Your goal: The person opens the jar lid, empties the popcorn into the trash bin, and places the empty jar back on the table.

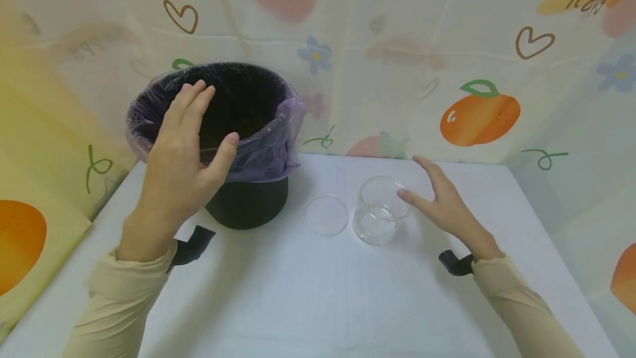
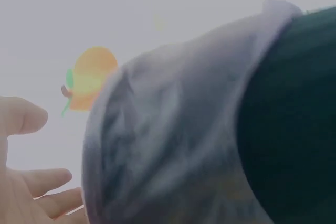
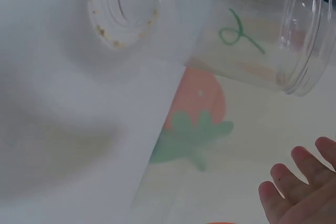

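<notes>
My left hand (image 1: 181, 164) is raised in front of a dark bin (image 1: 250, 206), its fingers extended and holding nothing. Over the bin's rim folds a translucent purple bin bag (image 1: 275, 151). In the left wrist view, the fingers (image 2: 50, 182) appear beside the bag (image 2: 163, 124). A clear jar (image 1: 375, 228) stands upright on the table with its mouth uncovered; small yellowish crumbs show near its base in the right wrist view. My right hand (image 1: 449, 203) hovers at the jar's right, thumb and fingers apart; whether the thumb touches the rim is unclear.
A thin clear disc (image 1: 326, 216) lies flat between the bin and the jar. The white-covered table (image 1: 318, 297) ends at a printed cloth backdrop (image 1: 397, 87) behind, with cloth on both sides. Black straps (image 1: 194, 245) sit at both wrists.
</notes>
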{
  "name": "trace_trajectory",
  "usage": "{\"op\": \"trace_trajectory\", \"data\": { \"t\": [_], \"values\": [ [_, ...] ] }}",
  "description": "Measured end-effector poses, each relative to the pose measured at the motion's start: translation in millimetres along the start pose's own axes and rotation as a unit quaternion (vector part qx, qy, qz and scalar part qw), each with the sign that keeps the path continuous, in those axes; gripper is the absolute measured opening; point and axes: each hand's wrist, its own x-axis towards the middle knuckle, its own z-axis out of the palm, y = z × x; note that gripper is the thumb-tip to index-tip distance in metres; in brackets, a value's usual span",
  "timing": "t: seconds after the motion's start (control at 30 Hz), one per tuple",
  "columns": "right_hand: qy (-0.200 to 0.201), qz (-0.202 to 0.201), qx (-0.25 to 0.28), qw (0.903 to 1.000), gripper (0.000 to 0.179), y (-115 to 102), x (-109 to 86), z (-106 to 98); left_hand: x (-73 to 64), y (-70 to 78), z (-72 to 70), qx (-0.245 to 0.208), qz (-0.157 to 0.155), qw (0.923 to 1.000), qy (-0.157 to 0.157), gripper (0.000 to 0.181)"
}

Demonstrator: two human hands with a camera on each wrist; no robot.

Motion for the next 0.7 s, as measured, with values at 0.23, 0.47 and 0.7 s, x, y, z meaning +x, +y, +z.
{"op": "trace_trajectory", "data": {
  "t": [0.23, 0.47, 0.7],
  "values": [
    [0.009, -0.002, -0.004, 0.9999, 0.081, -3.8, 10.6, -4.4, 8.1, 20.3, 24.8, 0.0, 0.056, 0.9983, -0.013, 0.061],
    [0.017, -0.004, -0.001, 0.9998, 0.081, -3.9, 21.0, -2.1, 15.9, 37.4, 49.8, 0.002, 0.105, 0.9944, -0.016, 0.058],
    [0.025, -0.003, -0.004, 0.9997, 0.081, -4.2, 29.3, -3.5, 19.8, 53.2, 78.2, 0.014, 0.143, 0.9886, -0.044, 0.057]
  ]
}}
